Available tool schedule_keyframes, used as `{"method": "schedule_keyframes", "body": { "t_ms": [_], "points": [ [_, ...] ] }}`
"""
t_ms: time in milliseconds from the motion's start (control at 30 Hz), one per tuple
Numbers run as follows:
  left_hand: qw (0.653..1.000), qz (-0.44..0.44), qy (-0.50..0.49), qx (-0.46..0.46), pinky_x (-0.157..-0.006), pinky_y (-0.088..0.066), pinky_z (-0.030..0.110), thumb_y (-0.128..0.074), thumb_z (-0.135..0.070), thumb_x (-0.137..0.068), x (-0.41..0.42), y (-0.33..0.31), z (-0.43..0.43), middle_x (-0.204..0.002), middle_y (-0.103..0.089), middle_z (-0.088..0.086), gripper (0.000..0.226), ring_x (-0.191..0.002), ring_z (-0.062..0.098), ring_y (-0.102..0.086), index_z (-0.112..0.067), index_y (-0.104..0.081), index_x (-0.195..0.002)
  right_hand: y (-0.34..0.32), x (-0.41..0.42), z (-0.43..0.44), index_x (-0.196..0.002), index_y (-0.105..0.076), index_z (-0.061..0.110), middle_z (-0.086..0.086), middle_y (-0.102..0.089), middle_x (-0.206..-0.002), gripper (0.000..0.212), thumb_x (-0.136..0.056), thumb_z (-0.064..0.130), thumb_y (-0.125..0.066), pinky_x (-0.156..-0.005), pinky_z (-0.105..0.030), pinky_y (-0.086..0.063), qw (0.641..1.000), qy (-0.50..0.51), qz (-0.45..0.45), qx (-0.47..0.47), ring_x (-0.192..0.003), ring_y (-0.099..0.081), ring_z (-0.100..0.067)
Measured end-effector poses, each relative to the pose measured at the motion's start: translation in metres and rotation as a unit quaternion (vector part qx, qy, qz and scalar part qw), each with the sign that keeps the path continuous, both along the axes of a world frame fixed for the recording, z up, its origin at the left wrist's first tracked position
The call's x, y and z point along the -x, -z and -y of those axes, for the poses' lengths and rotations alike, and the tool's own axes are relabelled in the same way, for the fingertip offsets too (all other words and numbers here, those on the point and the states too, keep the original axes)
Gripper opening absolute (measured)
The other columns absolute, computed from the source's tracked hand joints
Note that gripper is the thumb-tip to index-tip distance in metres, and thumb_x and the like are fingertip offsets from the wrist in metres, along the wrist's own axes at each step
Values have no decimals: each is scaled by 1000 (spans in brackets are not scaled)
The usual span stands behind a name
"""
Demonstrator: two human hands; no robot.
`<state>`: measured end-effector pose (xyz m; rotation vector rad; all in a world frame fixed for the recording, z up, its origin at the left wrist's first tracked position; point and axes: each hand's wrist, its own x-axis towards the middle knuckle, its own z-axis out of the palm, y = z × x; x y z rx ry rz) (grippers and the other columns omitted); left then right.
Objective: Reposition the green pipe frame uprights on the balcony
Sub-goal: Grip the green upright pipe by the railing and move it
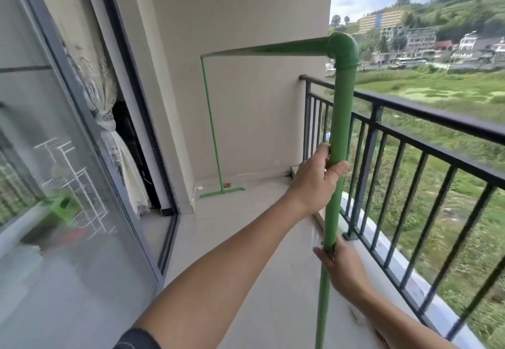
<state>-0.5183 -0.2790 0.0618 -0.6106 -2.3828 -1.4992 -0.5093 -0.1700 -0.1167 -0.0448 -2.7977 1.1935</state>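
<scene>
Tiled balcony floor, pale, running between a sliding glass door on the left and a black metal railing on the right; beige end wall closing off the far side. Beyond the railing, green field and hillside buildings, blurred. In the glass, a reflection of a white wire rack. Behind the door's open edge, a patterned curtain tied back.

Green pipe frame spanning the balcony: horizontal top bar running from the far upright, which stands close to the end wall on a T-shaped foot flat on the floor, to an elbow joint at the near end. Near upright dropping from that elbow, just inside the railing, its lower end out of view past the bottom edge.

Left hand wrapped around the near upright at mid-height, fingers closed behind the pipe, thumb pressed across its front. Right hand lower on the same upright, palm against the pipe from the railing side, fingers curled around it. Small red object on the floor beside the far foot, too small to identify.
</scene>
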Motion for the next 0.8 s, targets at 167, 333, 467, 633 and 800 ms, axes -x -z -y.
{"method": "schedule_keyframes", "body": {
  "t_ms": [167, 333, 467, 633, 800],
  "points": [
    [1000, 7, -18, 7, -80, -53, 52, -48, -38, -88, 58, 2, 15, -93, -67, 19, 20, -87, 37, -65, -20, -47, -97, 2, 60, 17, -91, -49, 18, -1, -63, -70, 27, -88, 43, -59, -66, -48, -56, 1000, -7, 10, 1, -66, -63, -26],
    [999, 2, 44, 5, -80, -55, 51, -52, -32, -91, 113, 3, 34, -95, -65, 14, 12, -87, 35, -66, -22, -47, -97, 1, 102, 35, -96, -48, 18, 1, -61, -72, 24, -91, 39, -58, -63, -45, -54, 1000, 15, 9, 3, -67, -63, -25],
    [991, 2, 127, 48, -82, -56, 47, -56, -32, -90, 149, 1, 28, -99, -68, 11, 20, -89, 28, -68, -19, -51, -103, 3, 115, 31, -106, -48, 19, -7, -68, -87, 24, -92, 33, -60, -71, -47, -55, 997, 61, 14, 33, -76, -65, -26],
    [981, -53, 177, 59, -70, -55, 46, -53, -30, -93, 172, 10, -3, -84, -64, 16, 26, -73, 30, -65, -10, -50, -108, 11, 125, 9, -107, -49, 16, -5, -67, -91, 29, -88, 32, -64, -79, -48, -54, 992, 107, 60, 2, -85, -65, -29],
    [973, -59, 223, 27, -71, -56, 46, -54, -30, -92, 192, 14, -32, -88, -66, 15, 26, -76, 31, -67, -11, -51, -110, 10, 129, -9, -96, -46, 33, 10, -59, -79, 20, -88, 34, -65, -76, -41, -54, 988, 142, 59, -5, -82, -63, -22]
  ]
}}
